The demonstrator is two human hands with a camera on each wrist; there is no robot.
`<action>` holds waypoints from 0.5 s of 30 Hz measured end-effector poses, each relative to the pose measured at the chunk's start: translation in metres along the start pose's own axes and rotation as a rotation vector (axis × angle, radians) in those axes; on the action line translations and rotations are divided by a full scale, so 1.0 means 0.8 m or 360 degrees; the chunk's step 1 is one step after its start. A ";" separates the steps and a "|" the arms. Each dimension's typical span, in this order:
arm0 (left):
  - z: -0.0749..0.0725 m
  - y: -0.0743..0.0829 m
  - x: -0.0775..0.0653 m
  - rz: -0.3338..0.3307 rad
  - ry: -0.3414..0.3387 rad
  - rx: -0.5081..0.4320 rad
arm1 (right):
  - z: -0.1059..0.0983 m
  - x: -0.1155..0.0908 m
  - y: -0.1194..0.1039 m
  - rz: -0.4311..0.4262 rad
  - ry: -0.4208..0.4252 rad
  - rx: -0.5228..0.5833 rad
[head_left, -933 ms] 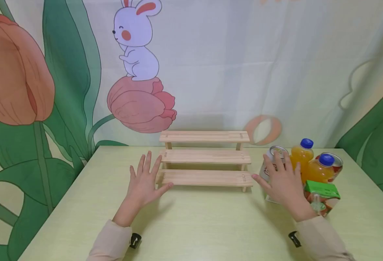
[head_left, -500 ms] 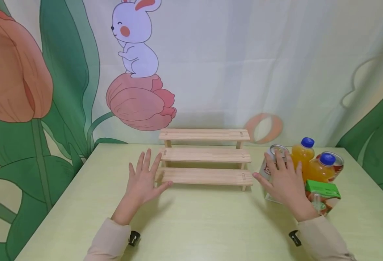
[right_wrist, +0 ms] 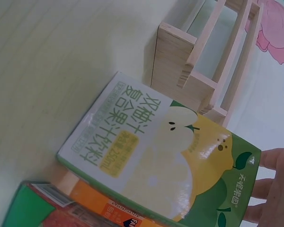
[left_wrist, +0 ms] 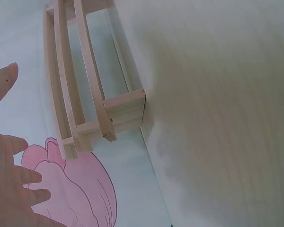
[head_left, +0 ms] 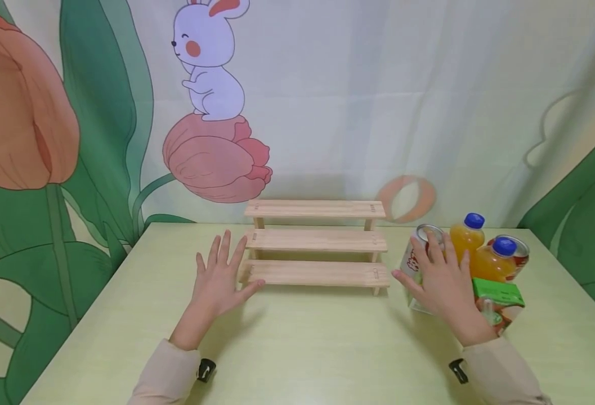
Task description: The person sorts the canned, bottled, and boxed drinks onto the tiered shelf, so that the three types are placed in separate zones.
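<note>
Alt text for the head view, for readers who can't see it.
A person's left hand is spread near a three-step wooden shelf on a pale table; the right hand, also spread, partly hides grouped cans, bottles and cartons. Behind is a rabbit-print backdrop.

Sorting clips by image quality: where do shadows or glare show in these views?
Head: soft shadows on the table near the left hand and right hand; left wrist: soft shadow beside the wooden rack; right wrist: faint glints on the juice carton.

Room lies before the shelf (head_left: pixel 316 273); drinks (head_left: pixel 497 291) block its right.
</note>
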State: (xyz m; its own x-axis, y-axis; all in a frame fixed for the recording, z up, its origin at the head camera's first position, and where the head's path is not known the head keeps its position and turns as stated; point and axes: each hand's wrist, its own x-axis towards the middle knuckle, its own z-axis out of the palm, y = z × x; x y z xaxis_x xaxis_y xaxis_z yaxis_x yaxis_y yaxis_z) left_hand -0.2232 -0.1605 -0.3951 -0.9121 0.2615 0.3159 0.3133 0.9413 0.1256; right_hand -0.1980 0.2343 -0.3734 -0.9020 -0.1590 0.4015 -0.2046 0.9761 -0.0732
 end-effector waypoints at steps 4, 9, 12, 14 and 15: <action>0.000 -0.001 -0.001 -0.0005 0.0010 -0.0011 | -0.001 -0.001 -0.001 0.0007 -0.0004 -0.0017; -0.001 -0.002 -0.003 -0.0006 0.0032 -0.0005 | -0.003 -0.002 0.000 -0.0003 0.0023 -0.0022; -0.001 -0.003 -0.004 -0.0013 0.0034 -0.0003 | -0.004 -0.003 0.001 -0.0008 0.0017 -0.0014; -0.001 -0.004 -0.005 -0.0022 0.0025 -0.0007 | -0.005 -0.005 0.002 -0.0010 0.0003 0.0000; -0.001 -0.005 -0.005 -0.0025 0.0024 -0.0007 | -0.006 -0.006 0.002 -0.0012 -0.0001 0.0003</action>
State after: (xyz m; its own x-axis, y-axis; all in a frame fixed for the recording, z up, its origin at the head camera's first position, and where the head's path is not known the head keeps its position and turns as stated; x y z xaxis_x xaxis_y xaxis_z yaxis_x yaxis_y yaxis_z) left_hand -0.2203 -0.1653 -0.3959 -0.9128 0.2437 0.3278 0.3005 0.9442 0.1346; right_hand -0.1925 0.2377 -0.3709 -0.9007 -0.1665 0.4013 -0.2123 0.9746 -0.0720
